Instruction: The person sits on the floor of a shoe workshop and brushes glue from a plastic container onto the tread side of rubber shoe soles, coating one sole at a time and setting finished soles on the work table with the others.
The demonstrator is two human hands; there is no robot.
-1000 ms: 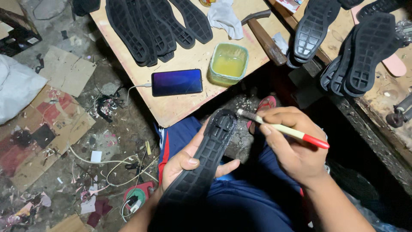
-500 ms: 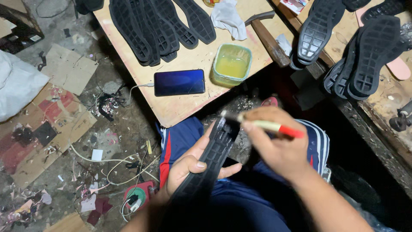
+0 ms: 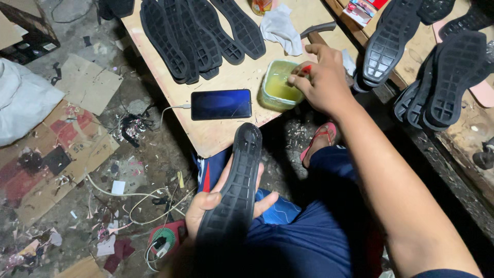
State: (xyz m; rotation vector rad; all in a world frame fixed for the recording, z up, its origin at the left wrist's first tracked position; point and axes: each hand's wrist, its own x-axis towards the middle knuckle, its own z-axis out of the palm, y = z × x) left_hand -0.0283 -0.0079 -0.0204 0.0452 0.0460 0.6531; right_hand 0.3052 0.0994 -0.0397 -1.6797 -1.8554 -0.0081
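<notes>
Black rubber sole point(image 3: 234, 190) lies clamped in left hand point(image 3: 213, 206) at 6 o'clock, over the lap. Right hand point(image 3: 321, 77) has left it, grip pinched on red-handled brush point(image 3: 304, 70), now dipping into yellow glue tub point(image 3: 278, 87) on desk point(image 3: 221, 131) at 12: reloading glue.

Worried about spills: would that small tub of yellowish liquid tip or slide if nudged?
The tub looks squat and wide, so it probably slides rather than tips. It sits open near the board's edge, so a push might slop liquid. The right hand is over it.
</notes>
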